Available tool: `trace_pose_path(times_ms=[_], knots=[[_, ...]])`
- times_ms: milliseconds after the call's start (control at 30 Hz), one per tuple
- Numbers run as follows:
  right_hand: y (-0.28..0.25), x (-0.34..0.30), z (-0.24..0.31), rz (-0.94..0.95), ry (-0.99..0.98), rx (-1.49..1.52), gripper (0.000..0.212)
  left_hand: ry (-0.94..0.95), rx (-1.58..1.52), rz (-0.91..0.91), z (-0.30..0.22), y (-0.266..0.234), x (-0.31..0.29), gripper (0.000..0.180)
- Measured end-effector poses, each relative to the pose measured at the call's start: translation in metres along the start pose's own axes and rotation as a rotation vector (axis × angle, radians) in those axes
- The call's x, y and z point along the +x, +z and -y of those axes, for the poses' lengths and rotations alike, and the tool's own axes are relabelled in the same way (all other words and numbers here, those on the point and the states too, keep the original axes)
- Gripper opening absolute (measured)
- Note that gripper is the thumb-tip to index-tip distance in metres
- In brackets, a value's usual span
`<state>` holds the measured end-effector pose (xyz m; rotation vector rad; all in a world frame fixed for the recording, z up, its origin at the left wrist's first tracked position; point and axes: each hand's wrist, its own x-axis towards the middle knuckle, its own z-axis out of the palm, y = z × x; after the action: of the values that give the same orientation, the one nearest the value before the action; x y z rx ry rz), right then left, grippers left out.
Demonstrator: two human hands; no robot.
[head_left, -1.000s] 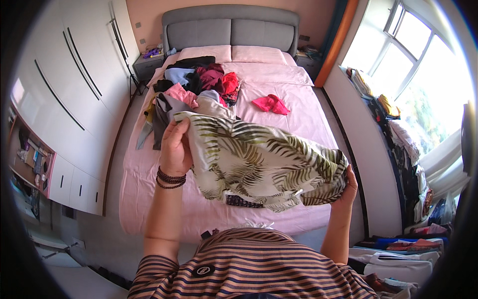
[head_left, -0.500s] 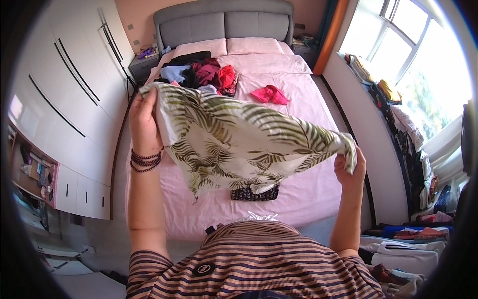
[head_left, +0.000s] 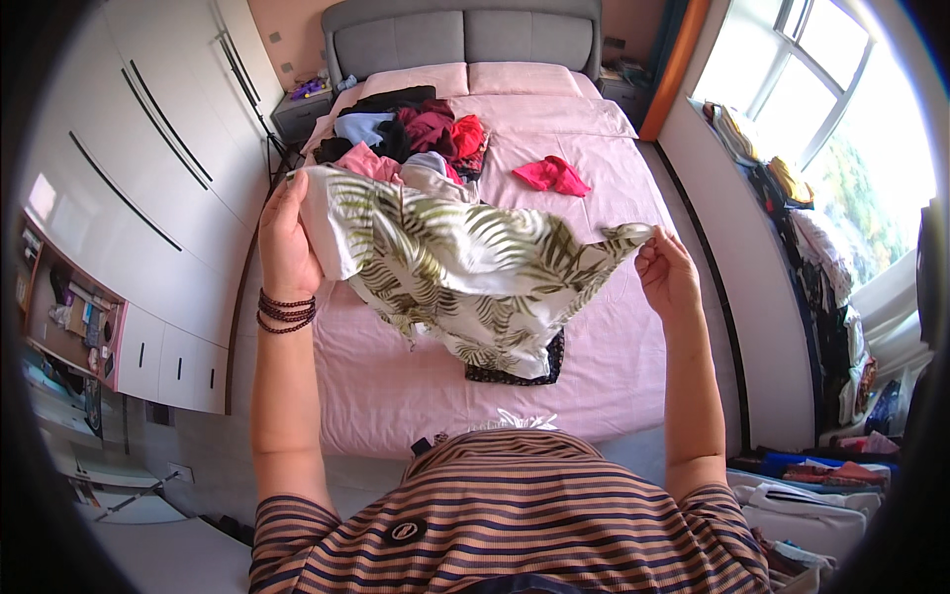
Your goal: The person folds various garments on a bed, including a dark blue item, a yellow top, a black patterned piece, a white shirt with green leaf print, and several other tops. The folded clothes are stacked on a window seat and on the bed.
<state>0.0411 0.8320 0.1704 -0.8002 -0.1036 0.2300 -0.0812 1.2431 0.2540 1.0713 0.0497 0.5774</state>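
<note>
Head view. The left hand (head_left: 287, 238) is closed on the upper left end of a white garment with a green leaf print (head_left: 455, 257); the right hand (head_left: 669, 275) pinches the garment's upper right corner between thumb and fingers. The garment hangs between the widely spaced hands, over the middle of the bed, its upper edge sagging and its lower edge uneven. That lower edge partly covers, in this view, a black patterned cloth (head_left: 515, 374) near the foot of the bed; whether the two touch cannot be told. Beyond the garment, a clothes pile (head_left: 426, 134) takes up the far left part of the bed, while a red cloth (head_left: 554, 176) lies apart to its right. The pink sheet (head_left: 614, 327) extends from the black patterned cloth to the bed's right edge, which the right hand overlaps in view. Bounding the space, a white wardrobe (head_left: 148, 178) stands at left across a narrow floor strip; at right, across another, runs a low ledge bearing a row of clothes (head_left: 792, 233).
</note>
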Motion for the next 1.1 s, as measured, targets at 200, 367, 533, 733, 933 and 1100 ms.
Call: trace_pose_path(times_ms=[200, 367, 533, 733, 933, 1100], knots=[[0.005, -0.004, 0.01, -0.066, -0.171, -0.149, 0.007, 0.201, 0.375, -0.181, -0.001, -0.046, -0.003, 0.023], [0.008, -0.009, 0.022, -0.111, -0.257, -0.265, 0.007, 0.319, 0.669, -0.348, -0.012, -0.079, -0.006, 0.029], [0.019, 0.004, 0.032, -0.062, -0.355, -0.173, 0.008, 0.286, 0.622, -0.309, -0.021, -0.068, -0.022, 0.026], [0.045, 0.019, 0.058, 0.007, -0.382, -0.189, 0.009, 0.106, 0.099, -0.065, -0.055, -0.03, -0.021, 0.025], [0.023, -0.015, -0.039, 0.131, -1.046, -1.067, 0.05, 0.133, -0.063, 0.091, -0.079, 0.016, -0.028, 0.027], [-0.038, -0.019, -0.166, 0.36, 0.037, -1.668, 0.023, 0.19, 0.11, 0.084, -0.082, 0.028, -0.008, 0.028]])
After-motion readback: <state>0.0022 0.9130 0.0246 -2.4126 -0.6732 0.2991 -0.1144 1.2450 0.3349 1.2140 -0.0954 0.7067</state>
